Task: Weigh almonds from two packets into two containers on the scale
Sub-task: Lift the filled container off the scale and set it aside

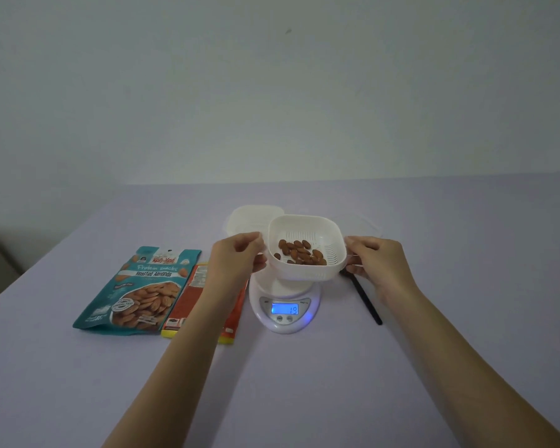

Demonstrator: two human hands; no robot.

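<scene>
A white square container [330, 236] with several almonds [299, 252] inside is held tilted just above the white scale [283, 321], whose blue display reads 19. My left hand [236, 257] grips its left rim and my right hand [375, 260] grips its right rim. A second white container [249, 218] stands behind, partly hidden. A teal almond packet [136, 292] lies flat at the left, and beside it lies a red packet [191, 299], partly under my left forearm.
A black utensil [366, 302] lies on the table right of the scale, partly under my right hand. A clear lid-like piece [366, 223] sits behind the right hand. The table [304, 383] is covered in pale lilac; a wall stands behind.
</scene>
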